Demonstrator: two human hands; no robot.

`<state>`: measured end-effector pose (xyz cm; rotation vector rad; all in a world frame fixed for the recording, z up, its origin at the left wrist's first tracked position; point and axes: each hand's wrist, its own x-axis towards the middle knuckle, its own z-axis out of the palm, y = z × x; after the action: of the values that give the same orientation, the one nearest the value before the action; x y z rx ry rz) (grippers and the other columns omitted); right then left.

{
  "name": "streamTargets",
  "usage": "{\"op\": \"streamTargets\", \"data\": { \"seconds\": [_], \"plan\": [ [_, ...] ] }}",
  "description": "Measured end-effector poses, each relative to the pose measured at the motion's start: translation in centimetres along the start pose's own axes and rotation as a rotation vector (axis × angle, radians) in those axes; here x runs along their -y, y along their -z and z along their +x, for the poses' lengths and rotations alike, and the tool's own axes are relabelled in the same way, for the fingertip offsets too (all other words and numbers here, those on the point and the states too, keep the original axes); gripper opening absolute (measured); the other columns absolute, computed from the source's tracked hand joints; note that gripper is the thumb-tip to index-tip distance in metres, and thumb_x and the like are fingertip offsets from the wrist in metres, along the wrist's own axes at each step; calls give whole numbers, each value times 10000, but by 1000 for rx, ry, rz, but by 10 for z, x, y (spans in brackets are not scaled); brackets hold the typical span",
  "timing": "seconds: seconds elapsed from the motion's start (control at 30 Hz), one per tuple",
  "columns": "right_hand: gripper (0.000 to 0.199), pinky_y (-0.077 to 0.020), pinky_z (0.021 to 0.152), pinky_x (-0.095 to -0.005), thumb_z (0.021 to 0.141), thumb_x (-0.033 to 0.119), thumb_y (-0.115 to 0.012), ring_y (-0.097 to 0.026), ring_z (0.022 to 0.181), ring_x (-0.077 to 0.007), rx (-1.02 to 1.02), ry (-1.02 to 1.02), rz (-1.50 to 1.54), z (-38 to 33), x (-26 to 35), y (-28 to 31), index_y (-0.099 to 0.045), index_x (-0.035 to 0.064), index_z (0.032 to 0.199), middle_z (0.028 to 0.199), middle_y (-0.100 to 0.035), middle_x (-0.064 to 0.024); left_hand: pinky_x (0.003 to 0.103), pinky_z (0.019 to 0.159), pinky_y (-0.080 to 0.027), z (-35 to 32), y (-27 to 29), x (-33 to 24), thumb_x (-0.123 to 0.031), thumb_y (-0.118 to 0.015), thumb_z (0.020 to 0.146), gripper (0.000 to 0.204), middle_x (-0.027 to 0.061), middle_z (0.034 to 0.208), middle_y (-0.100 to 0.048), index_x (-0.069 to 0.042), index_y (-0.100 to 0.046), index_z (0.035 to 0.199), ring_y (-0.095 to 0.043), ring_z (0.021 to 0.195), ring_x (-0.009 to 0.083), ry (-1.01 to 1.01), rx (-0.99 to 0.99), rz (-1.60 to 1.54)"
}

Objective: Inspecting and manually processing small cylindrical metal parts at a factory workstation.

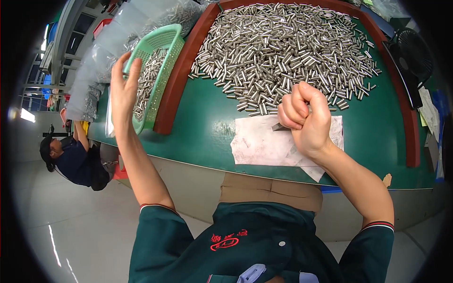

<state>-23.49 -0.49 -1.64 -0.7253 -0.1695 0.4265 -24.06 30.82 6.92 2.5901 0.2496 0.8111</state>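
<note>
My left hand (123, 89) is at the left side of the green plastic basket (173, 54), thumb and fingers apart, with nothing seen between them. Short shiny metal pins (150, 78) lie inside that basket. My right hand (306, 118) is curled closed above a stained white paper sheet (259, 146). A small dark grey metal piece (278, 127) shows beside its lower fingers; whether the hand grips it I cannot tell. Whatever sits inside the curled fingers is hidden. Just beyond is a wide heap of metal pins (283, 52) on the green tabletop (203, 127).
Red-brown bars (181, 70) border the heap. Clear plastic bags (101, 56) of metal parts stand at the left. A black fan (409, 61) and papers (427, 111) are on the right. Another person (78, 158) sits at far left.
</note>
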Motion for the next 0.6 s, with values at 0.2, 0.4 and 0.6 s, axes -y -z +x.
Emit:
{"op": "streamTargets", "data": {
  "seconds": [0.2,0.4,0.6],
  "plan": [
    [387,-168,371,-225,858,201,-336,-183,375,-76,-16,-9,9,1,0,7,-254,105,492,409,-235,15,324,729,-410,-37,-67,-65,-74,-648,690,144,98,808,-571,-25,-605,820,-535,788,238,-299,37,-84],
    [384,-172,372,-226,859,195,-333,-186,377,-76,-15,-26,25,1,0,3,-257,104,494,414,-242,13,340,646,-367,-43,-112,-104,-115,-666,650,107,60,659,-527,-45,-602,699,-489,688,226,-371,266,-171],
    [379,-181,377,-227,858,192,-331,-194,378,-79,-13,-25,34,1,0,4,-260,100,497,417,-246,9,278,579,-400,-46,-127,-112,-88,-687,644,149,48,651,-524,-6,-602,735,-482,617,150,-334,353,-146]
  ]
}}
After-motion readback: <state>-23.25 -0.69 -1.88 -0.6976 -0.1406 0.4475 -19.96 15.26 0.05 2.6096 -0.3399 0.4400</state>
